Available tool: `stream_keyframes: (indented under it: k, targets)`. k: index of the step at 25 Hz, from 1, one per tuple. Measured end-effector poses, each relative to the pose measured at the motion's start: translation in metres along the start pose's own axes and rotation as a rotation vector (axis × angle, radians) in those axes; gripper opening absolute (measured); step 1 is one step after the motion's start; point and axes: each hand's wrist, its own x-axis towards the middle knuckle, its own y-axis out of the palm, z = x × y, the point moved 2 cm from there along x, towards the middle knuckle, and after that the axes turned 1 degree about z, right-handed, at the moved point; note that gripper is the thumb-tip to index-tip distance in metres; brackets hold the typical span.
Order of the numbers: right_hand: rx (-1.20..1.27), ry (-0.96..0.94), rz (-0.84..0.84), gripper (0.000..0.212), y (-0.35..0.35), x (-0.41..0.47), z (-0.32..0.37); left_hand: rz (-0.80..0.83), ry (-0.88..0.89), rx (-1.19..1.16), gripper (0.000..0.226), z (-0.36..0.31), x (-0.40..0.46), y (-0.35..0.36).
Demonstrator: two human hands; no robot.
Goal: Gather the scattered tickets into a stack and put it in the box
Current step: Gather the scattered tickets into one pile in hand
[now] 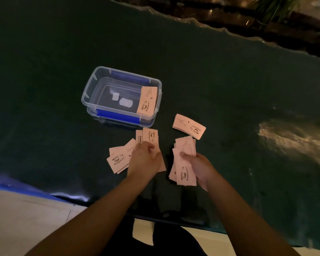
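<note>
Pink paper tickets with a coffee-cup print lie on a dark green table. My left hand (145, 159) presses on a fanned group of tickets (118, 159), fingers closed over the upper ones. My right hand (198, 165) grips a loose bundle of tickets (184, 163) from its right side. A small separate stack of tickets (189, 126) lies just beyond the right hand. The clear plastic box (92, 85) with blue clips stands open beyond the left hand, and one ticket (147, 100) leans against its right inner wall.
Two white patches (123, 100) show through the box floor. The dark table cover (229, 80) stretches wide to the right and far side, ending in a wavy edge. Pale floor (26, 218) lies at my near left.
</note>
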Motion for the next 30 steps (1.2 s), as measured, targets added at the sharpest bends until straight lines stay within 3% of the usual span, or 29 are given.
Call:
stream_keyframes:
  k: [2,4,6,11,15,21,26,30]
  targets:
    - [0.027,-0.036,-0.008,0.014,0.006,0.002,0.009,-0.091,-0.027,0.179,0.063,0.005,0.019,-0.006]
    - [0.031,-0.063,-0.012,0.014,0.013,0.004,0.017,-0.072,-0.07,0.37,0.093,0.0,0.033,-0.005]
    - [0.022,-0.074,-0.018,0.019,0.018,0.006,0.022,-0.027,-0.082,0.548,0.103,-0.01,0.042,-0.001]
    - [0.017,-0.111,-0.013,0.027,0.015,0.008,0.025,0.044,0.084,0.712,0.077,-0.017,0.045,-0.004]
    - [0.049,-0.114,-0.026,0.025,0.005,0.008,0.028,0.26,0.206,0.577,0.052,-0.016,0.036,-0.023]
    - [0.044,-0.144,-0.015,0.011,-0.003,0.005,0.035,0.562,0.222,0.552,0.058,-0.025,0.043,-0.072]
    - [-0.018,-0.169,0.1,0.017,0.006,0.002,0.04,0.73,0.24,0.395,0.032,-0.035,0.054,-0.096]
    - [-0.049,-0.162,0.137,0.016,0.013,0.0,0.044,0.822,0.189,0.324,0.048,-0.044,0.06,-0.103]
